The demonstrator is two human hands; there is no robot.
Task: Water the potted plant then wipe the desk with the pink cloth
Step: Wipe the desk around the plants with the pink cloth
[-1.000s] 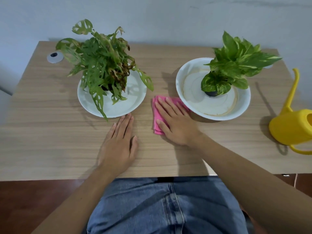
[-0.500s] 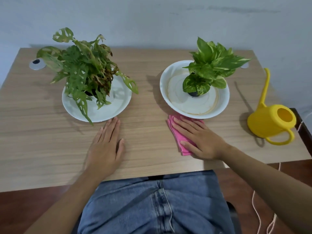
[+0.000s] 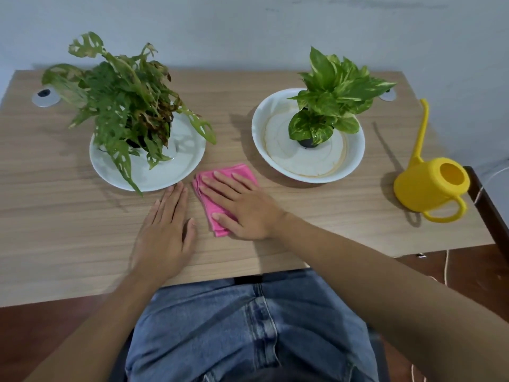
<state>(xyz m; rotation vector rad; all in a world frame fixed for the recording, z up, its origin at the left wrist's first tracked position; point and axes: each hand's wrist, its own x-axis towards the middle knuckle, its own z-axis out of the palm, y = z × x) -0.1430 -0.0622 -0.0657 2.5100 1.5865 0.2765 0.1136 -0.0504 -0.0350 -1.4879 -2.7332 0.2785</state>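
Observation:
A folded pink cloth (image 3: pixel 212 177) lies on the wooden desk (image 3: pixel 316 210) between two plant dishes. My right hand (image 3: pixel 242 205) presses flat on the cloth, fingers spread and pointing up-left. My left hand (image 3: pixel 165 230) rests flat on the desk just left of the cloth, holding nothing, its fingertips near the left dish. A holey-leaved plant (image 3: pixel 124 100) stands in a white plate (image 3: pixel 181 166) at left. A bright green plant (image 3: pixel 336 92) stands in a white bowl (image 3: pixel 355 158) at right. A yellow watering can (image 3: pixel 429 186) stands at the desk's right edge, apart from both hands.
Two round silver cable grommets sit at the back corners, one at left (image 3: pixel 45 97) and one at right (image 3: pixel 387 95). A wall runs behind the desk. My jeans-clad lap (image 3: pixel 248 326) is under the front edge. A white cord (image 3: pixel 446 268) hangs at lower right.
My right hand has slid the pink cloth leftwards from in front of the right bowl to the gap between the two dishes. My left hand stays flat in place.

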